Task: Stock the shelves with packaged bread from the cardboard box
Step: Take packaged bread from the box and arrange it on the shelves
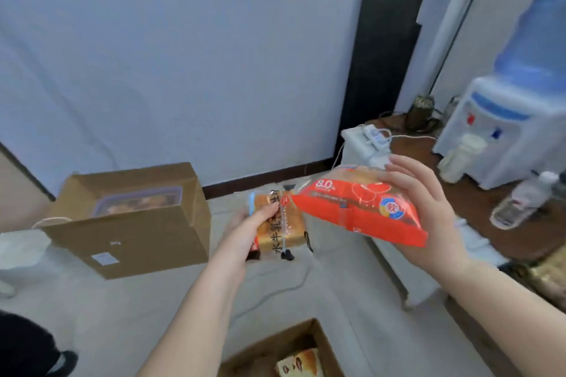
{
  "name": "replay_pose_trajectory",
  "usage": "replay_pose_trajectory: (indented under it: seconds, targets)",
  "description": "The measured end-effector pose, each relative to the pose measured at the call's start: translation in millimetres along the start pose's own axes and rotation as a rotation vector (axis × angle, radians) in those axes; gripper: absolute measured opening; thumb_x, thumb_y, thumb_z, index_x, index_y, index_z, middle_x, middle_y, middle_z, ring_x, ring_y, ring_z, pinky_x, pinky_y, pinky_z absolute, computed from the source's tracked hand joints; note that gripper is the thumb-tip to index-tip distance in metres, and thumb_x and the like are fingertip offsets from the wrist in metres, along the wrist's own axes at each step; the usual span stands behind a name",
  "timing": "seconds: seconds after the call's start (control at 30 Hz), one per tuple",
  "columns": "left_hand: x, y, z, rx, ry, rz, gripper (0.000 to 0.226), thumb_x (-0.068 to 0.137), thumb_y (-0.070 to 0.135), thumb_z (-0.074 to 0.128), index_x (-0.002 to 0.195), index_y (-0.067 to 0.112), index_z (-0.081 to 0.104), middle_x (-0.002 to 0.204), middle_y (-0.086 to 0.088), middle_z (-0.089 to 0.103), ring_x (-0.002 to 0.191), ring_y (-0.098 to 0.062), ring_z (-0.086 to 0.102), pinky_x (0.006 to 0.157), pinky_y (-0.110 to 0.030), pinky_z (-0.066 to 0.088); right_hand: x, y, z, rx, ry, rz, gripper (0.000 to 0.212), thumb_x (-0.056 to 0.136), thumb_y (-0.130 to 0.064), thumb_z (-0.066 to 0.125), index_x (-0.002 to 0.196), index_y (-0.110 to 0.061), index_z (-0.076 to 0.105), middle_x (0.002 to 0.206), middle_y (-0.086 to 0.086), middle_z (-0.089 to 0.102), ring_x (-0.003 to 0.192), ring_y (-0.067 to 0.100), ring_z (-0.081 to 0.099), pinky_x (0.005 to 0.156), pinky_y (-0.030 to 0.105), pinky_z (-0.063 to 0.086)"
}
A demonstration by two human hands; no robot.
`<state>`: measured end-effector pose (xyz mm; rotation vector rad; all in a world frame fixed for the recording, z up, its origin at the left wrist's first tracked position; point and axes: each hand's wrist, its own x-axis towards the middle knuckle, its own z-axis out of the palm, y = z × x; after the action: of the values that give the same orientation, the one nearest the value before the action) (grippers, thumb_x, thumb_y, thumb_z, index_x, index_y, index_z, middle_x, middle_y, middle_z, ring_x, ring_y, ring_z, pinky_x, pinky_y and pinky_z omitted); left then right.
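My left hand (245, 232) grips a clear pack of sliced toast (283, 228) with black lettering, held upright in mid-air. My right hand (428, 217) holds a red-orange bread packet (358, 208) tilted, just right of the toast and overlapping its top corner. Below, at the bottom edge, an open cardboard box (294, 343) shows one more bread package (301, 363) inside. No shelf is clearly in view.
A second cardboard box (147, 232) with a lidded plastic container (137, 200) stands on the floor at left. At right, a brown table (428, 162) carries a water dispenser (505, 119), a power strip (372, 139) and a plastic bottle (520, 202). A cable (275, 288) crosses the floor.
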<state>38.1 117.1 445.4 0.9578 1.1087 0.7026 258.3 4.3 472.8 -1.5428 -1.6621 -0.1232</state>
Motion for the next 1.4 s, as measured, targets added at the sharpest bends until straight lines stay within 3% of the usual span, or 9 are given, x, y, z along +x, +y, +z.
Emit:
replay_pose_trajectory:
  seconds: [0.13, 0.2, 0.4, 0.67, 0.83, 0.93, 1.03, 1.23, 1.4]
  targets:
    - [-43, 54, 50, 0.106, -0.291, 0.096, 0.039, 0.079, 0.034, 0.069, 0.115, 0.02, 0.062, 0.09, -0.004, 0.074, 0.07, -0.019, 0.069, 0.055, -0.028, 0.055, -4, -48, -64, -0.144, 0.186, -0.094, 0.054, 0.086, -0.058, 0.051, 0.119, -0.016, 0.043, 0.13, 0.01, 0.034, 0.133, -0.006, 0.027, 0.11, 0.018, 0.03]
    - [-66, 67, 67, 0.131, -0.392, 0.104, 0.039, 0.079, 0.038, 0.067, 0.115, 0.023, 0.063, 0.1, -0.008, 0.073, 0.081, -0.024, 0.07, 0.066, -0.037, 0.056, -13, -67, -90, -0.235, 0.256, -0.119, 0.055, 0.087, -0.058, 0.049, 0.119, -0.014, 0.042, 0.127, 0.008, 0.037, 0.134, -0.008, 0.024, 0.111, 0.043, 0.032]
    - [-122, 69, 100, 0.191, -0.638, 0.097, 0.047, 0.072, 0.048, 0.066, 0.112, 0.023, 0.066, 0.095, -0.004, 0.076, 0.082, -0.021, 0.072, 0.076, -0.041, 0.057, -62, -114, -143, -0.441, 0.369, 0.003, 0.052, 0.085, -0.062, 0.047, 0.126, -0.032, 0.035, 0.132, -0.007, 0.043, 0.139, 0.013, 0.021, 0.108, 0.071, 0.008]
    - [-209, 59, 162, 0.176, -0.819, 0.082, 0.039, 0.082, 0.041, 0.064, 0.116, 0.022, 0.061, 0.095, -0.006, 0.075, 0.076, -0.02, 0.072, 0.061, -0.034, 0.059, -135, -191, -218, -0.332, 0.498, 0.178, 0.054, 0.078, -0.066, 0.055, 0.126, -0.057, 0.034, 0.137, -0.036, 0.027, 0.142, 0.016, 0.015, 0.112, 0.018, 0.022]
    - [-289, 51, 207, 0.14, -0.932, 0.108, 0.04, 0.082, 0.04, 0.063, 0.115, 0.019, 0.061, 0.089, -0.005, 0.073, 0.066, -0.018, 0.07, 0.048, -0.03, 0.054, -186, -231, -295, -0.308, 0.49, 0.315, 0.092, 0.073, 0.004, 0.073, 0.13, -0.058, 0.035, 0.143, -0.035, 0.027, 0.142, 0.002, 0.015, 0.113, 0.029, 0.028]
    - [-342, 41, 232, 0.125, -0.998, 0.131, 0.036, 0.084, 0.037, 0.062, 0.115, 0.019, 0.061, 0.084, -0.004, 0.073, 0.062, -0.017, 0.069, 0.047, -0.032, 0.057, -221, -277, -341, -0.012, 0.561, 0.432, 0.045, 0.087, -0.031, 0.062, 0.131, -0.028, 0.05, 0.147, -0.007, 0.039, 0.122, 0.009, 0.046, 0.086, 0.011, 0.045]
    - [-398, 25, 256, 0.129, -1.093, 0.153, 0.04, 0.083, 0.037, 0.064, 0.118, 0.017, 0.062, 0.09, -0.007, 0.075, 0.071, -0.021, 0.072, 0.053, -0.033, 0.056, -252, -312, -370, 0.271, 0.826, 0.455, 0.066, 0.043, -0.082, 0.067, 0.088, -0.034, 0.071, 0.13, -0.012, 0.054, 0.102, 0.005, 0.065, 0.071, 0.02, 0.055]
    - [-509, -9, 289, 0.106, -1.287, 0.208, 0.039, 0.084, 0.035, 0.064, 0.118, 0.015, 0.061, 0.1, -0.013, 0.074, 0.084, -0.027, 0.072, 0.06, -0.034, 0.058, -337, -364, -434, 0.333, 0.987, 0.458, 0.053, 0.035, -0.054, 0.089, 0.076, -0.025, 0.071, 0.134, -0.018, 0.05, 0.097, 0.008, 0.068, 0.062, 0.022, 0.055]
    - [-590, -38, 310, 0.069, -1.426, 0.261, 0.032, 0.086, 0.028, 0.063, 0.114, 0.015, 0.061, 0.096, -0.011, 0.074, 0.083, -0.026, 0.073, 0.065, -0.036, 0.058, -409, -405, -470, 0.3, 1.009, 0.543, 0.068, 0.049, -0.032, 0.086, 0.111, -0.028, 0.059, 0.133, -0.004, 0.049, 0.085, 0.007, 0.07, 0.059, 0.02, 0.054]
